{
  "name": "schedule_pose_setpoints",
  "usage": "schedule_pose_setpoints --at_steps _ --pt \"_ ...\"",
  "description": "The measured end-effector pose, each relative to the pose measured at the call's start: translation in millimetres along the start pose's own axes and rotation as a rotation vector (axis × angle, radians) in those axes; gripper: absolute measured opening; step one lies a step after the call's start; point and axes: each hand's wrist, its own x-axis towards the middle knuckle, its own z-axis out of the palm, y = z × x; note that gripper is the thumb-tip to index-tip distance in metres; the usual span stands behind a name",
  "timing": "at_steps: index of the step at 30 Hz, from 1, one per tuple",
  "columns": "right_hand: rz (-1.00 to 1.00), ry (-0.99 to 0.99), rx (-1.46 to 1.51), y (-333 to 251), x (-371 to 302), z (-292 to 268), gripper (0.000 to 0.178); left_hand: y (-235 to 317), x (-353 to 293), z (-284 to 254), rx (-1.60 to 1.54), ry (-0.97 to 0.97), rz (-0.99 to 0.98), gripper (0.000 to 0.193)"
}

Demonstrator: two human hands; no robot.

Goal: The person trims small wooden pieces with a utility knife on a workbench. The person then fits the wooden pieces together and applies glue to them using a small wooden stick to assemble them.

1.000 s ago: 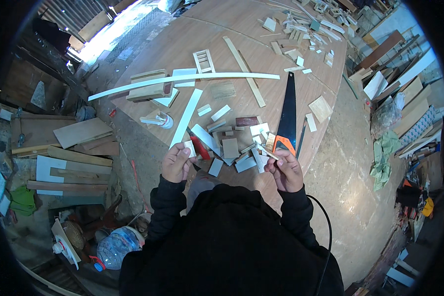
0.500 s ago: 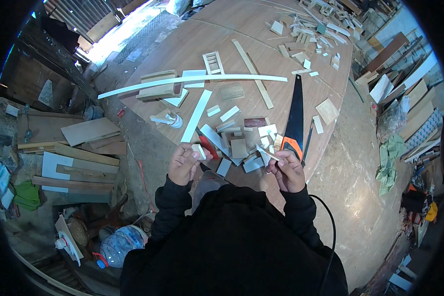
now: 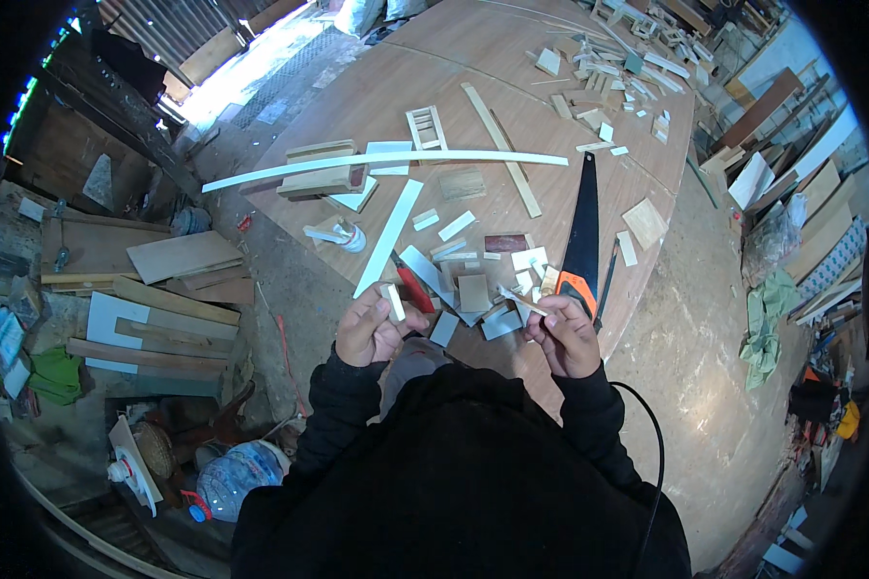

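My left hand point(image 3: 365, 331) is closed on a small pale wood block point(image 3: 393, 303), held up at the table's near edge. In my right hand point(image 3: 567, 338) a thin wooden stick point(image 3: 525, 300) with a whitish far end is pinched between thumb and fingers. Just beyond that hand lies a handsaw point(image 3: 581, 217) with a black blade and an orange handle. A red-handled tool point(image 3: 413, 288) rests right beside my left hand. Between the hands, small wood offcuts point(image 3: 473, 292) lie in a loose cluster on the brown wooden table point(image 3: 290, 224).
A long white strip point(image 3: 386, 160) crosses the table over a wooden box point(image 3: 321, 179). A white glue-like container point(image 3: 350, 237) stands at left, and a small ladder-like frame point(image 3: 426, 128) lies farther back. Scrap wood point(image 3: 613, 82) piles up far right. A black cable point(image 3: 655, 425) runs by my right arm.
The block in my left hand has turned to stand more upright. My right hand keeps its pinch on the stick, nearly still. The whole view has shifted slightly.
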Motion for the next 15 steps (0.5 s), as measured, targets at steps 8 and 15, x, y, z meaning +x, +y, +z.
schedule_pose_setpoints --at_steps 8,15 --pt "0.023 -0.054 0.026 -2 3 7 0.025 -5 0 -3 0.151 0.058 0.052 0.027" --pt "0.025 -0.035 0.023 0 5 6 0.025 -10 5 4 0.173 0.159 -0.057 0.021"
